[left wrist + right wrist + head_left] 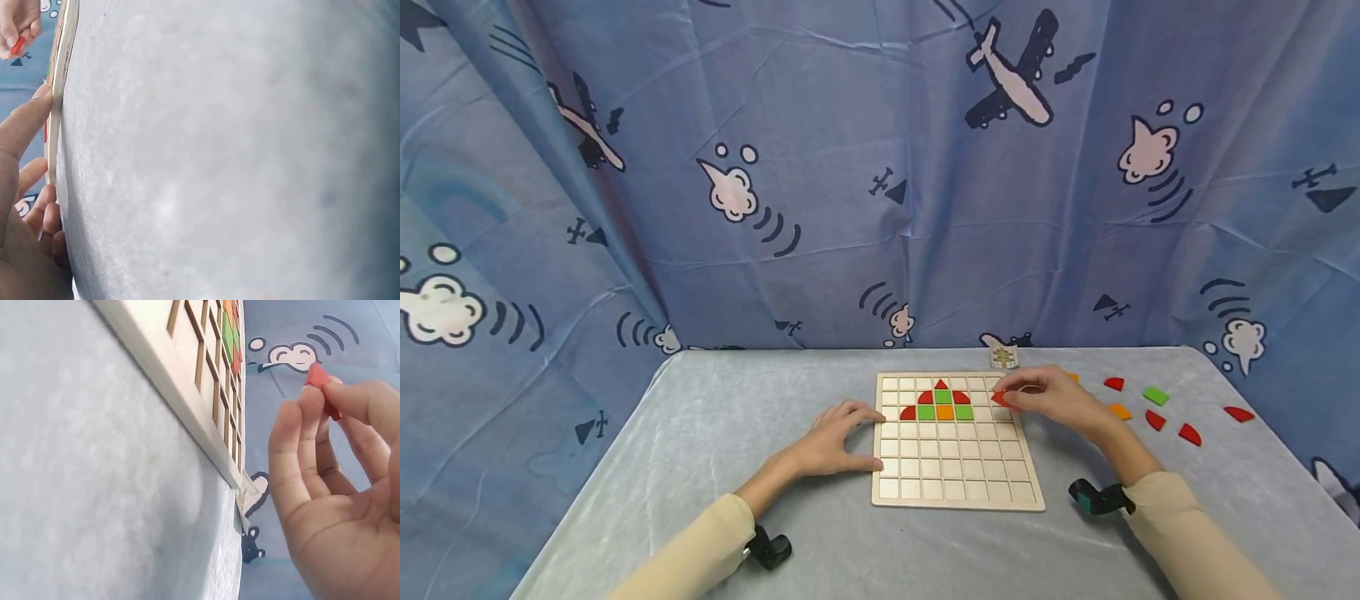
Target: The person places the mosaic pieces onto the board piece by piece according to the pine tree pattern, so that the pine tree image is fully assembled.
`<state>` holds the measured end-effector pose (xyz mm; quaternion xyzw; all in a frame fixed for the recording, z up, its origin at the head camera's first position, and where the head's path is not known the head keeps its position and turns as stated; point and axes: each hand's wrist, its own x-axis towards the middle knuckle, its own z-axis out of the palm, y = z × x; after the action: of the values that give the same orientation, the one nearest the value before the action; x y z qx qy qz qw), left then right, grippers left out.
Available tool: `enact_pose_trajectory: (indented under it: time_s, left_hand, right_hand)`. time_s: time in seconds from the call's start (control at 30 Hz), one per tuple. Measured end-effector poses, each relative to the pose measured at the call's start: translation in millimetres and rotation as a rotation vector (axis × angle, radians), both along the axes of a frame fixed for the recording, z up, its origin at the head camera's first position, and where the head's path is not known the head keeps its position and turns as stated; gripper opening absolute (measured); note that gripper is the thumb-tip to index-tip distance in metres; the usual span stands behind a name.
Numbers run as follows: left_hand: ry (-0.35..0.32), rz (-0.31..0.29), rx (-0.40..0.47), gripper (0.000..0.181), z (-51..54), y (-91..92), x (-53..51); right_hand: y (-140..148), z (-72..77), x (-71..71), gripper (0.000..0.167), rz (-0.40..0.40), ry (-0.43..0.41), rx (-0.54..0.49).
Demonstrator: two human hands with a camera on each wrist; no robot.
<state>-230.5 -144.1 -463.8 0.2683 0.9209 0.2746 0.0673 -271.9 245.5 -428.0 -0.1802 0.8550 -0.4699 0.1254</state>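
Note:
A square wooden grid board [955, 492] lies on the table, with red, green and orange pieces set in its upper rows, a red triangle [941, 385] topmost. My left hand [831, 442] rests at the board's left edge, thumb and fingertips touching it; the left wrist view shows this hand [25, 181] along the board's side [56, 112]. Above the board's upper right part, my right hand [1052, 400] pinches a red piece [1000, 398] between thumb and fingers. In the right wrist view the red piece [317, 376] sticks out from the fingertips of the hand [344, 469].
Loose red, orange and green pieces lie right of the board, among them a green one [1156, 395] and a red one [1238, 414]. A small patterned card [1003, 357] sits behind the board near the table's back edge. A blue printed curtain [820, 167] hangs behind.

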Motion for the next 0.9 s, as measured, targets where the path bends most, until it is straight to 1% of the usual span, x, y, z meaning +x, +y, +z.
enact_pose_trajectory:
  time_s: [0.23,0.33,0.47,0.57,0.7,0.9]
  left_hand:
    - [0.004,-0.002,0.002,0.068,-0.6,-0.2,0.7]
    - [0.003,-0.002,0.003,0.069,-0.6,0.0,0.8]
    - [0.0,0.0,0.005,0.069,-0.2,0.0,0.8]
    - [0.002,0.0,0.004,0.069,-0.1,-0.1,0.5]
    - [0.005,-0.001,0.003,0.069,-0.1,-0.1,0.1]
    - [0.002,-0.001,0.001,0.069,-0.1,0.1,-0.2]
  right_hand:
    - [-12.5,-3.5,-6.2,0.03,-0.001,-0.041,-0.078]
    - [-16.8,-4.1,-9.2,0.031,0.0,-0.047,-0.07]
    - [-21.0,-2.3,-13.6,0.034,-0.01,-0.075,-0.029]
    - [-22.7,-1.8,-17.0,0.031,-0.014,-0.092,-0.009]
    - [-22.6,-4.0,-21.1,0.028,0.013,-0.087,-0.009]
    - [-20.6,-10.3,-26.8,0.031,0.083,-0.077,0.008]
